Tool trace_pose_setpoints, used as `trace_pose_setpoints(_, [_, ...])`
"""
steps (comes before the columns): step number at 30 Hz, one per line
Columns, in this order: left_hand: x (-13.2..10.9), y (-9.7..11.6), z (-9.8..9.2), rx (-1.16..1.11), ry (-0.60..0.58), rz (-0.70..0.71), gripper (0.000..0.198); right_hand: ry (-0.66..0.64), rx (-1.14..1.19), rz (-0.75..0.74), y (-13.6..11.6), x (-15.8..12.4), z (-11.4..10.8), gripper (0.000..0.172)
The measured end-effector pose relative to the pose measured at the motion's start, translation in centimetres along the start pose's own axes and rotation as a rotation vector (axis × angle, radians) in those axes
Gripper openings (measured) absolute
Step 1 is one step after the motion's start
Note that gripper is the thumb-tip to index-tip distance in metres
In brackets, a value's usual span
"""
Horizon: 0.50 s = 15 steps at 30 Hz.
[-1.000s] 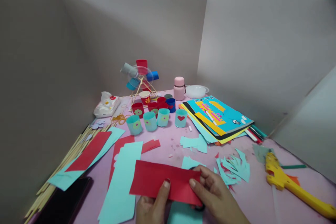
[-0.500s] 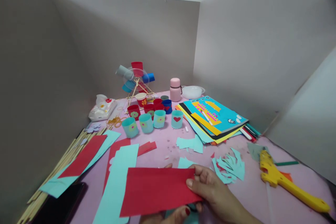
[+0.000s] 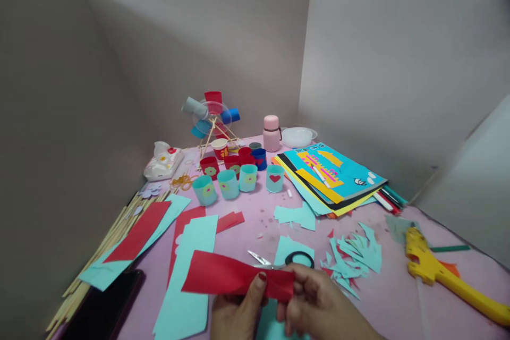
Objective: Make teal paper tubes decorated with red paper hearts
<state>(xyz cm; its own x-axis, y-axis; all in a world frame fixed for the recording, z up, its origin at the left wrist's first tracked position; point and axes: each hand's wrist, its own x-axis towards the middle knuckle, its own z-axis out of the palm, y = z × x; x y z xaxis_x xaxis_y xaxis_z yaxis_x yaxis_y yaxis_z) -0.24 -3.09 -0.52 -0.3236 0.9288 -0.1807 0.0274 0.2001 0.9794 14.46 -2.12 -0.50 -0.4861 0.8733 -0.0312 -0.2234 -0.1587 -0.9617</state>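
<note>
A red paper strip is held between both hands above the near part of the table; it looks narrow and slightly curved. My left hand grips its lower edge, the thumb pressed on the front face. At the strip's right end, my right hand pinches the paper with curled fingers. Just behind the strip lie scissors with black handles, partly hidden by the paper. Light blue paper shows beneath the hands, and a light blue sheet lies under the scissors.
Left are light blue strips, a phone and wooden sticks. Paper scraps and a yellow glue gun lie right. Behind stand decorated paper cups, a pink flask, a stick-and-cup wheel and stacked coloured sheets.
The red paper now shows as a narrower band, and my left thumb has come onto its front. The scissors have come into view behind it. The whole view has shifted slightly.
</note>
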Motion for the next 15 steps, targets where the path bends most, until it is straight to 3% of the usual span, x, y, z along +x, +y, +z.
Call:
trace_pose_setpoints(3, [-0.2,-0.4,0.2,0.026,-0.008,-0.03,0.038,0.066,-0.101,-0.02,0.0,0.0,0.2,0.047])
trace_pose_setpoints(6, [-0.4,0.0,0.5,-0.121,-0.066,0.022,0.042,0.108,-0.114,0.01,0.0,0.1,0.0,0.045])
trace_pose_setpoints(9, [0.0,1.1,-0.2,-0.372,-0.04,0.172,0.096,0.13,-0.045,0.031,-0.4,0.3,-0.6,0.044])
trace_pose_setpoints(11, [0.7,1.9,-1.6,-0.375,-0.021,0.278,0.109,0.13,-0.018,0.042,-0.7,0.4,-1.1,0.044])
trace_pose_setpoints(13, [1.5,2.3,-3.3,-0.249,-0.058,0.37,0.083,0.114,-0.009,0.057,-1.0,0.5,-1.5,0.044])
trace_pose_setpoints(15, [2.3,2.4,-4.8,0.004,-0.107,0.4,0.03,0.106,0.001,0.053,-1.2,0.5,-1.7,0.043])
